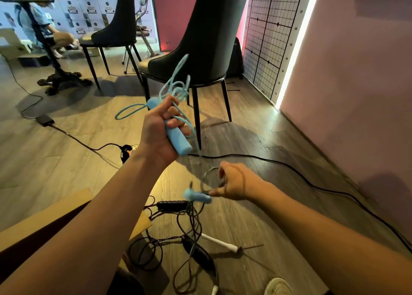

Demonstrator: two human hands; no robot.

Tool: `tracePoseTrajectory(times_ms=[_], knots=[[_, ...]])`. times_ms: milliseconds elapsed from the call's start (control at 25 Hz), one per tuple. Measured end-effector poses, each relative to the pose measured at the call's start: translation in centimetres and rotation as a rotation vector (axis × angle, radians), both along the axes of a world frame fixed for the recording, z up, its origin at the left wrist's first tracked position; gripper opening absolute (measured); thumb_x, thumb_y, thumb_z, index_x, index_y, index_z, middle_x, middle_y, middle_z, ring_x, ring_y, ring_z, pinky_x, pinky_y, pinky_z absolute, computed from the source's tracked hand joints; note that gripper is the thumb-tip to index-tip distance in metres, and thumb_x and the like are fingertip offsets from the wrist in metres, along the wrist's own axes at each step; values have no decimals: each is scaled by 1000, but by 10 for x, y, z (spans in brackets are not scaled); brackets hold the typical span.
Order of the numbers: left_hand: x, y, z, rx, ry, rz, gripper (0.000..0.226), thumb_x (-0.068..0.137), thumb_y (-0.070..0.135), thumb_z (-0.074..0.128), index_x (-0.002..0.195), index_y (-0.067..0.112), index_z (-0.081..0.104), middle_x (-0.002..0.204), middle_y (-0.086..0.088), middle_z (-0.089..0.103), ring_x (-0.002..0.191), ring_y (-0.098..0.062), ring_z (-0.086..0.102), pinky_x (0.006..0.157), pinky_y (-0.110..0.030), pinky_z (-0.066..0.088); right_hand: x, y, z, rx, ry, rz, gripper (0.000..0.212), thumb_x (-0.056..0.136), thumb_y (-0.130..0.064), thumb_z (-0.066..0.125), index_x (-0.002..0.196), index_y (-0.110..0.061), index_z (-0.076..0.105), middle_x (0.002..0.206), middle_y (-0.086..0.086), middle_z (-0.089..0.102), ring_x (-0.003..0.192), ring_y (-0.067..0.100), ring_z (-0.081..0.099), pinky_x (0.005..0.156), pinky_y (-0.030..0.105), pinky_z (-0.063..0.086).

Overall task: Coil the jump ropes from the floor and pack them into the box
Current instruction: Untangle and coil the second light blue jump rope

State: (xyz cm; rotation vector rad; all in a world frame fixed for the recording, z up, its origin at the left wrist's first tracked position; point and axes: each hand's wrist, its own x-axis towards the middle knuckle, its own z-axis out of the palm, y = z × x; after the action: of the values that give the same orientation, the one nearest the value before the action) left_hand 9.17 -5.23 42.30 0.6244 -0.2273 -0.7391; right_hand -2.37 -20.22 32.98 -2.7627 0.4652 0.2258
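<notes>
Blue jump rope [178,89] bunched at centre, first handle [176,136] gripped in left hand [156,132]. Right hand [236,183], 5 o'clock, pinches the rope beside blurred second handle [197,196]. Dark ropes [191,234] on floor [256,121] at 6 o'clock, cardboard box [44,219] at 8 o'clock.

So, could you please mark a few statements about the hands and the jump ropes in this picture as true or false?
1. The left hand grips a blue handle, with the blue rope looped above it. True.
2. The right hand is empty. False: it pinches the blue rope beside the second blue handle, which is blurred.
3. A white handle lies on the floor. True.
4. The black handle is packed in the cardboard box. False: it lies on the floor outside it.
</notes>
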Motion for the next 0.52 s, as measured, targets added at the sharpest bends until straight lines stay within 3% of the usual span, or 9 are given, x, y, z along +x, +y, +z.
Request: tracePoseTrajectory(times_ms=[120, 240, 360, 520], knots=[[-11, -7, 2, -4, -11, -51, 19, 99, 31, 52, 83, 21, 55, 51, 12, 42, 37, -1, 41, 43, -15, 31, 14, 15, 11, 160, -269, 69, 69, 78, -51, 78, 132, -21, 47, 119, 1, 56, 104, 19, 57, 90, 33, 50], [-22, -10, 5, -18, -32, -88, 14, 94, 32, 55, 86, 20, 56, 51, 11, 42, 38, -1, 41, 46, -14, 28, 19, 37, 10, 365, -131, 132, 67, 86, -42, 74, 144, -25, 42, 125, -1, 54, 110, 16, 54, 99, 32, 46], [-25, -8, 7, -19, -72, -99, 17, 97, 33, 52, 87, 20, 56, 52, 11, 42, 38, -2, 41, 45, -14, 30, 23, 35, 6, 376, -169, 123, 24, 100, -28, 56, 120, -16, 62, 111, 4, 64, 100, 18, 60, 95, 36, 50], [-14, -2, 6, 40, -104, -42, 18, 99, 31, 52, 86, 20, 56, 52, 11, 40, 38, -2, 40, 41, -15, 34, 16, 13, 18, 530, -53, 49, 27, 106, -23, 43, 95, -10, 65, 89, 9, 69, 80, 20, 66, 87, 41, 57]])
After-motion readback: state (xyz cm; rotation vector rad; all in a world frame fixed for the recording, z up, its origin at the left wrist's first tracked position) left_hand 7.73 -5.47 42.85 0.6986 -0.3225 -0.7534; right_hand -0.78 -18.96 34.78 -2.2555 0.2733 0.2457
